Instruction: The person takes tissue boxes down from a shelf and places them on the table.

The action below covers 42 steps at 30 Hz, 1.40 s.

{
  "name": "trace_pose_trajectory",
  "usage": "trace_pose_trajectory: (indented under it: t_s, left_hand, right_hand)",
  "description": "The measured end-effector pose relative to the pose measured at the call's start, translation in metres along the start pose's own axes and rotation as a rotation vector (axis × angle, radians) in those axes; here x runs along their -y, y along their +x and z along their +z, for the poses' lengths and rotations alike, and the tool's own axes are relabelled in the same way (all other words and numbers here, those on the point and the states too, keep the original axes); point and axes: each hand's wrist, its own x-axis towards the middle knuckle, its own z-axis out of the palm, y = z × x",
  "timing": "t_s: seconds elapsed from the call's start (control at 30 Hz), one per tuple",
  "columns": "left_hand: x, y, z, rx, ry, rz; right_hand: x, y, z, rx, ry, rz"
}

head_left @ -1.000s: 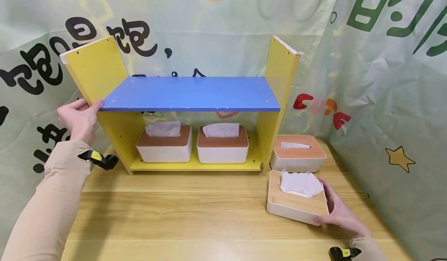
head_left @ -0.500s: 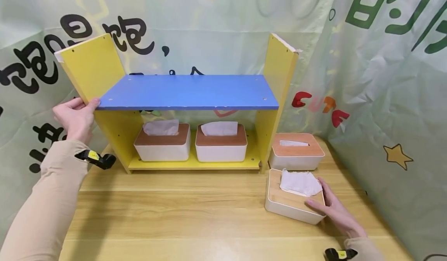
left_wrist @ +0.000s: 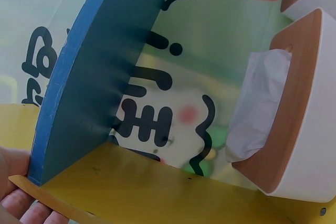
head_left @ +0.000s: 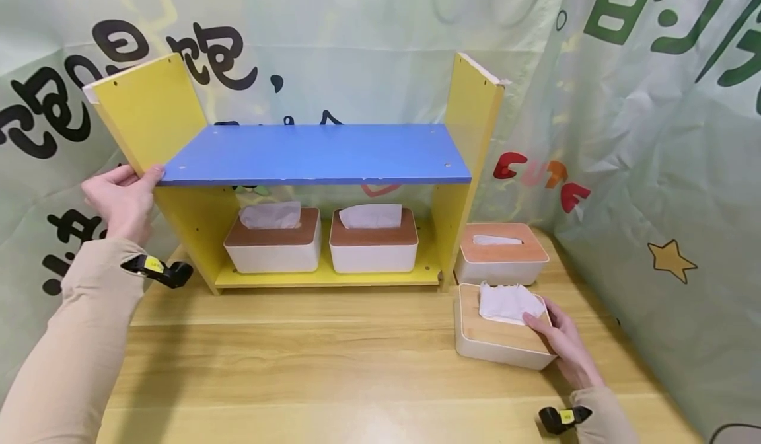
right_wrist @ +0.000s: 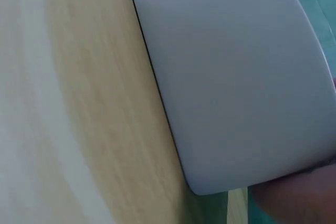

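Backdrop w/ printed characters fills the upper frame; wood surface spans the bottom. Yellow-and-blue rack stands centre-left, w/ left inner box and right inner box side by side, apart, on its bottom shelf. You've got two more at lower right of frame, outside the rack: rear box just beside its right panel, and front box below that in the picture, slightly angled; can't tell if they touch.

Changed in the last sec.: front box has edged slightly toward the rear one, & your R thumb has gone from its near side up onto the lid. Rack + other three look unchanged, bar a small cam shift. Prob. means you're adjusting hold and position, not letting go.

Your R grip, lower right, holds the front box's right end, thumb over the lid, fingers along the side; so the box lies picture-left of your palm. Your L grip, mid-left of frame, pinches the rack's left panel where the blue board meets it, well apart from the front box. Smallest: tissue poking from that box's lid, right by your R thumb tip.
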Motion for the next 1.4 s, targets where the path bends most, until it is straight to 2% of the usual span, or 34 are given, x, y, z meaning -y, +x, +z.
trace_pose_trajectory:
  t_s: [0.63, 1.0, 1.4]
  left_hand:
    - [0.000, 0.000, -0.002, -0.006, 0.008, 0.007]
    - [0.000, 0.000, -0.003, -0.009, 0.012, 0.026]
    - [0.001, -0.001, -0.002, 0.000, 0.025, 0.018]
  right_hand:
    - [-0.007, 0.023, -0.026, -0.008, -0.028, -0.073]
    - [-0.010, 0.027, -0.028, 0.020, -0.012, -0.130]
    - [-0.013, 0.029, -0.035, 0.030, -0.036, -0.171]
